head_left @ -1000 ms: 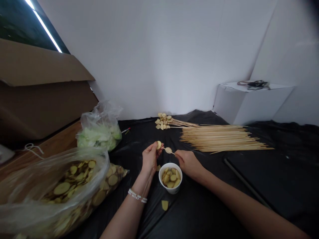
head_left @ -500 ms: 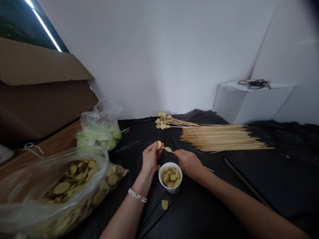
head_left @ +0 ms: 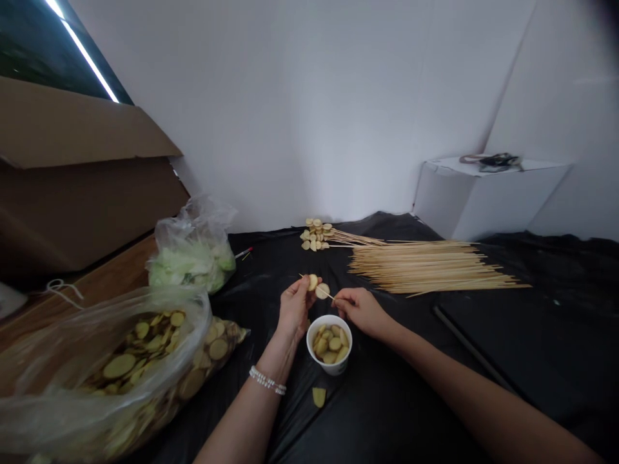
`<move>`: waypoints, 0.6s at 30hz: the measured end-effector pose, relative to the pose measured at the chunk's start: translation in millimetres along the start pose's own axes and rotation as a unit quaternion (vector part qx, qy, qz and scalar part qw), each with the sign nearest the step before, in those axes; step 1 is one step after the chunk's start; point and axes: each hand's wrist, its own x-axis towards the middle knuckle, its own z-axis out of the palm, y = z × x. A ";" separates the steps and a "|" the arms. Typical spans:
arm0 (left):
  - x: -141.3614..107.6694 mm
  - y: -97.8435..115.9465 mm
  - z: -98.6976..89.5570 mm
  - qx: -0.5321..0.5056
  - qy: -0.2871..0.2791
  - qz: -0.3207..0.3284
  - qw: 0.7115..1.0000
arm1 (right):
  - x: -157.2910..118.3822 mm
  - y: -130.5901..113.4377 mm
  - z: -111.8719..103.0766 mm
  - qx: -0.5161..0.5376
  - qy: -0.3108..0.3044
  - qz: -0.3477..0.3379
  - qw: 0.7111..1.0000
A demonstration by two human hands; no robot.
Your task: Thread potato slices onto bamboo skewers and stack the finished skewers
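Left hand (head_left: 293, 305): fingers bent, pinching pale round slice (head_left: 313, 282); skewer tip shows past it. Right hand (head_left: 362, 310): fingers curled, thumb and fingertips gripping wooden skewer (head_left: 330, 296). Second slice (head_left: 324, 287) threaded on skewer between hands, just beside first. Both slices held beyond far rim of white cup (head_left: 333, 369); cup upright, filled with more slices. Loose cut piece (head_left: 318, 397) on black sheet (head_left: 387, 412), near side of cup. Skewer bundle (head_left: 430, 267) beyond right hand. Threaded skewers (head_left: 316, 236) farther back, near white wall (head_left: 338, 116).
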 end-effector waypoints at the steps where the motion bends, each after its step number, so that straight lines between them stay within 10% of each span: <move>1: -0.2 0.9 -0.6 0.001 -0.005 -0.012 1.000 | -0.3 -0.1 -0.4 -0.008 0.007 -0.008 1.000; 11: 0.9 -2.5 -2.9 0.031 -0.017 -0.045 0.998 | -4.2 -5.6 -2.2 -0.059 0.019 -0.040 0.997; 18: 3.5 4.6 -3.4 -0.014 -0.020 -0.053 0.998 | -2.5 -0.2 -6.1 -0.161 0.137 -0.140 0.967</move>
